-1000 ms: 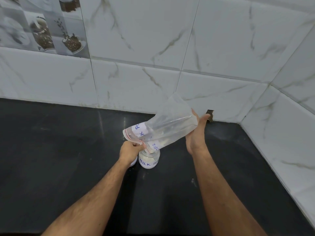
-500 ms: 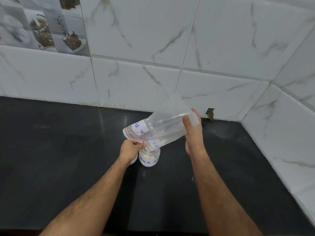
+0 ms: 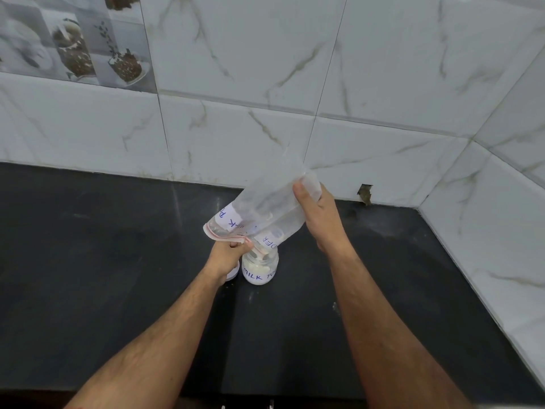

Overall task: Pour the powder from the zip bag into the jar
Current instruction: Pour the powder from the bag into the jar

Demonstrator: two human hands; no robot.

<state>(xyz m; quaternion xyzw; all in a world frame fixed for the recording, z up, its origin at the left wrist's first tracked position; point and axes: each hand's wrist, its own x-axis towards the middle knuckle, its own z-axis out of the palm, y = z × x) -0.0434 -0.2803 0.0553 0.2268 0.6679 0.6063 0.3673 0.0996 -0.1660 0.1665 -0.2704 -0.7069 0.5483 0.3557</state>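
A clear zip bag (image 3: 267, 209) with a red zip strip and a handwritten label is tilted mouth-down over a small glass jar (image 3: 260, 268). The jar stands on the black counter (image 3: 118, 276), labelled "MILK PO…", with white powder inside. My left hand (image 3: 227, 256) pinches the bag's mouth edge just left of the jar. My right hand (image 3: 320, 219) grips the raised bottom end of the bag, thumb on top. The bag looks nearly empty, with a little powder near its mouth.
A white lid (image 3: 233, 273) lies on the counter, partly hidden under my left hand. Marble-look wall tiles (image 3: 265, 98) rise behind, and another tiled wall (image 3: 501, 231) closes the right side. A small chipped hole (image 3: 365, 193) marks the wall base.
My right hand went from an open palm under the bag's end to gripping it with the thumb on top. The bag's bottom end has been lifted slightly higher.
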